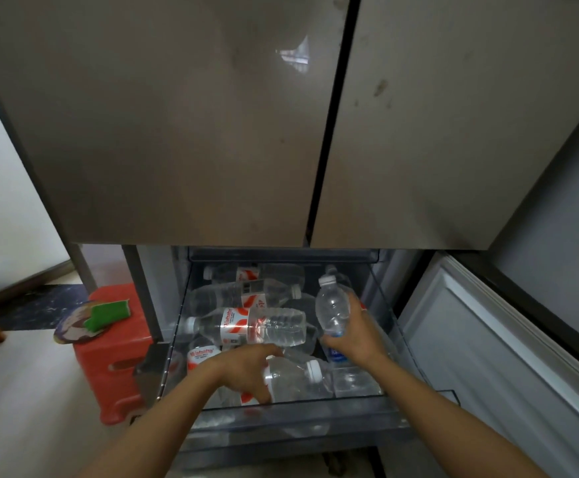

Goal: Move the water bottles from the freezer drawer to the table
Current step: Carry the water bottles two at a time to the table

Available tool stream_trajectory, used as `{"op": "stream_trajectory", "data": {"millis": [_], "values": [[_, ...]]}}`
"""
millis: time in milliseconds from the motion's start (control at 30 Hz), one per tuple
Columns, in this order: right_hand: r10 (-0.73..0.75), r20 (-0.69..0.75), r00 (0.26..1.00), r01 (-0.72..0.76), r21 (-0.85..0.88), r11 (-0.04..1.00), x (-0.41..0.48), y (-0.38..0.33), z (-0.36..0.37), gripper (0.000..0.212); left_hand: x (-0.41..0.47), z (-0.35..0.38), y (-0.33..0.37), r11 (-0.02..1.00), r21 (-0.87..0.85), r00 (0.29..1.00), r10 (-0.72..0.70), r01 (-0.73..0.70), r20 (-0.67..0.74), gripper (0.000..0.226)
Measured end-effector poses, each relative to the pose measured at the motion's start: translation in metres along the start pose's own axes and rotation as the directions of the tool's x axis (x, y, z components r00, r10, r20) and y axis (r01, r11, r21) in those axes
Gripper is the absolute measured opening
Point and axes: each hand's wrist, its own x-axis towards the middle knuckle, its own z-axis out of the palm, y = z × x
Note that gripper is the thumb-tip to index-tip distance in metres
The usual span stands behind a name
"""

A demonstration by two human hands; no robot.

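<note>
The freezer drawer (383, 391) is pulled out below the fridge doors and holds several clear water bottles with red-and-white labels, among them one lying across the middle (246, 327). My left hand (243, 370) grips a white-capped bottle (295, 376) lying near the drawer's front. Over the drawer's right side, my right hand (355, 331) holds a small clear bottle (331, 308) upright, lifted above the others. No table is in view.
Two closed grey fridge doors (212, 132) fill the upper view. The lower right freezer door (488, 339) stands open on the right. A red plastic stool (108, 357) with a green-and-white item on it stands left of the drawer. Pale floor lies at lower left.
</note>
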Motion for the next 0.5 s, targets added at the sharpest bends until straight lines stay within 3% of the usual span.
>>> {"op": "stream_trajectory", "data": {"millis": [267,500], "values": [[-0.098,-0.111,0.989,0.127,0.301,0.945,-0.037,0.017,-0.011,0.105,-0.018,0.007,-0.001,0.995,-0.096,0.959,-0.002,-0.026,-0.283,0.072],[-0.121,-0.098,0.988,0.149,0.379,0.914,-0.060,0.019,-0.017,0.108,-0.036,0.024,0.005,0.990,-0.128,0.842,-0.023,-0.055,-0.539,0.080]]}}
